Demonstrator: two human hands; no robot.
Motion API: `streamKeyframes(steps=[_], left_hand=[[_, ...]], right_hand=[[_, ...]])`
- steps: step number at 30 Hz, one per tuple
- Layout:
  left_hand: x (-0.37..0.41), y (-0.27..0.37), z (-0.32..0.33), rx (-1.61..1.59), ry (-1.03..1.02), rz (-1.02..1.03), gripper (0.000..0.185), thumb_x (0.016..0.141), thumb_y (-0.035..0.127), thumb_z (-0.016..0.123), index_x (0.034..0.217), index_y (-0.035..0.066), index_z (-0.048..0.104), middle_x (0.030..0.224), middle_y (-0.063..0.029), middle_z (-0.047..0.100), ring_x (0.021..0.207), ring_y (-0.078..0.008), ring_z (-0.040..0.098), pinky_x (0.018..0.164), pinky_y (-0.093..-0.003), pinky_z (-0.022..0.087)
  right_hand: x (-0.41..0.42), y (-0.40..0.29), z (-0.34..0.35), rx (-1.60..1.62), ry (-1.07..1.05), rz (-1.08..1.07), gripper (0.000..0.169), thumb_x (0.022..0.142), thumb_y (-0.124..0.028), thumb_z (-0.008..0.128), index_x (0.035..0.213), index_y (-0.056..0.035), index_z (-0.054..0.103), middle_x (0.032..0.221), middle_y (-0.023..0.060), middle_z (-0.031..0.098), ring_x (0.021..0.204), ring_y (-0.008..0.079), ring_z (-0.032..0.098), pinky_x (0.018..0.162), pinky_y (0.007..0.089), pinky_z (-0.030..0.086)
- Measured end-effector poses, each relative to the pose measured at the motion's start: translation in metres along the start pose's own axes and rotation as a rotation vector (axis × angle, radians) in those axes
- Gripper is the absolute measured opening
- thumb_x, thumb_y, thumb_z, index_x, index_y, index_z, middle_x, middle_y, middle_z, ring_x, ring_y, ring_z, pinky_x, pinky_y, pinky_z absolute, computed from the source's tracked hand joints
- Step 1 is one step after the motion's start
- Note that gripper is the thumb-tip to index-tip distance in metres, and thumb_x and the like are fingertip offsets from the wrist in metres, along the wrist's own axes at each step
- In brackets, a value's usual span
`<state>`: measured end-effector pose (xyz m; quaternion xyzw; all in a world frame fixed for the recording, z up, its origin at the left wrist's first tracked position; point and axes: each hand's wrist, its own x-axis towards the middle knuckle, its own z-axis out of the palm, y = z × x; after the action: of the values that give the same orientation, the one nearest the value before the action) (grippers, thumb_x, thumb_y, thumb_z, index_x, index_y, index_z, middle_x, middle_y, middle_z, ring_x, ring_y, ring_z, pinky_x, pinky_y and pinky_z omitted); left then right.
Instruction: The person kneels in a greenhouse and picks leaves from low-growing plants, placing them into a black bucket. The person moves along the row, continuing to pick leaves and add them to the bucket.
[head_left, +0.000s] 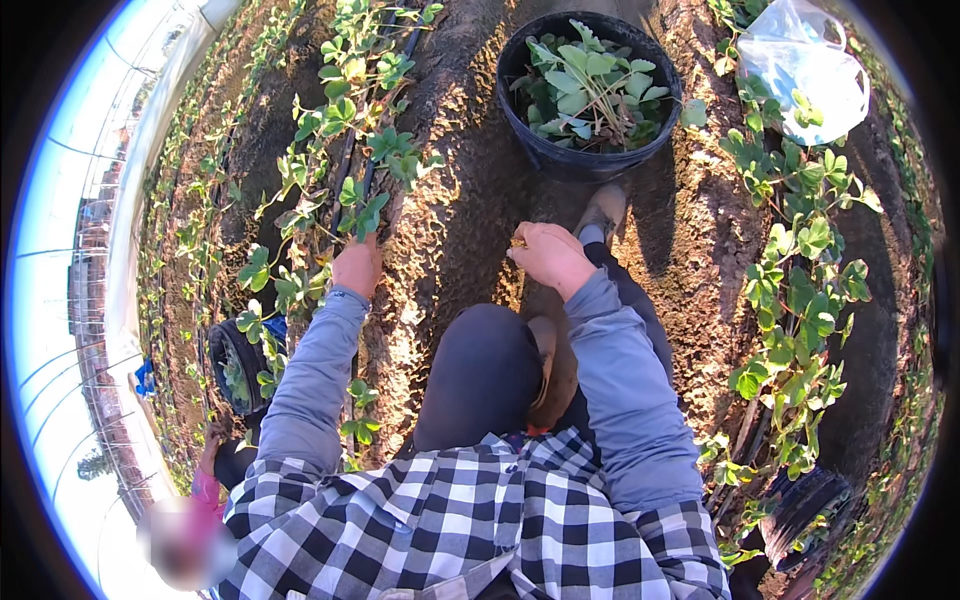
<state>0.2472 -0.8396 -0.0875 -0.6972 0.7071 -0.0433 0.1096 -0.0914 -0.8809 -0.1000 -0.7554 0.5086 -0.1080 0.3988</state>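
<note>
My left hand (358, 265) is down among the strawberry plants (367, 217) on the raised soil bed at left, its fingertips hidden below a leaf; what it touches cannot be told. Over the furrow, my right hand (551, 255) is closed with the fingertips together, and a small brownish bit shows at them, too small to name. Beyond it stands a black plastic bucket (585, 161) holding picked green leaves with long stems (592, 82).
Planted soil beds (712, 247) run along both sides, with black drip hoses (346, 172) on the left one. A translucent plastic bag (814, 82) lies at upper right. More black buckets stand at lower left (232, 367) and lower right (802, 517). Another person (204, 487) is at lower left.
</note>
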Motion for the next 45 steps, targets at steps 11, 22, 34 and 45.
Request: streamKeyframes(steps=[11, 22, 34, 45], left_hand=[[0.006, 0.0, 0.026, -0.109, 0.141, -0.058, 0.031, 0.087, 0.023, 0.046, 0.071, 0.001, 0.063, 0.067, -0.0217, 0.061, 0.063, -0.0391, 0.059, 0.059, -0.0489, 0.048], [0.005, -0.036, 0.066, -0.517, 0.103, -0.397, 0.026, 0.082, 0.033, 0.057, 0.1, 0.015, 0.065, 0.086, -0.0172, 0.064, 0.079, -0.0325, 0.061, 0.07, -0.0403, 0.048], [0.027, -0.026, 0.057, -0.961, 0.223, -0.448, 0.026, 0.075, 0.024, 0.069, 0.088, 0.001, 0.067, 0.077, -0.0094, 0.068, 0.068, -0.0201, 0.061, 0.063, -0.0341, 0.047], [0.035, -0.081, 0.082, -0.573, 0.134, -0.222, 0.033, 0.073, 0.023, 0.068, 0.097, 0.002, 0.065, 0.081, -0.0163, 0.066, 0.072, -0.0254, 0.064, 0.066, -0.0347, 0.049]], right_hand=[[0.002, 0.006, 0.003, -0.027, 0.04, -0.035, 0.031, 0.08, -0.027, 0.058, 0.098, -0.0023, 0.059, 0.093, 0.0183, 0.063, 0.093, 0.0332, 0.059, 0.081, 0.0407, 0.045], [0.002, 0.005, -0.001, -0.014, 0.03, -0.027, 0.03, 0.079, -0.026, 0.059, 0.096, -0.0012, 0.059, 0.094, 0.0176, 0.063, 0.095, 0.0335, 0.058, 0.081, 0.0412, 0.045], [0.001, 0.003, 0.003, -0.041, -0.003, -0.013, 0.032, 0.08, -0.027, 0.059, 0.097, -0.0007, 0.06, 0.092, 0.0194, 0.063, 0.092, 0.0336, 0.059, 0.081, 0.0412, 0.046], [0.005, 0.002, 0.004, -0.047, -0.004, -0.027, 0.035, 0.08, -0.027, 0.059, 0.101, 0.0005, 0.059, 0.093, 0.0194, 0.063, 0.092, 0.034, 0.059, 0.08, 0.0412, 0.046]])
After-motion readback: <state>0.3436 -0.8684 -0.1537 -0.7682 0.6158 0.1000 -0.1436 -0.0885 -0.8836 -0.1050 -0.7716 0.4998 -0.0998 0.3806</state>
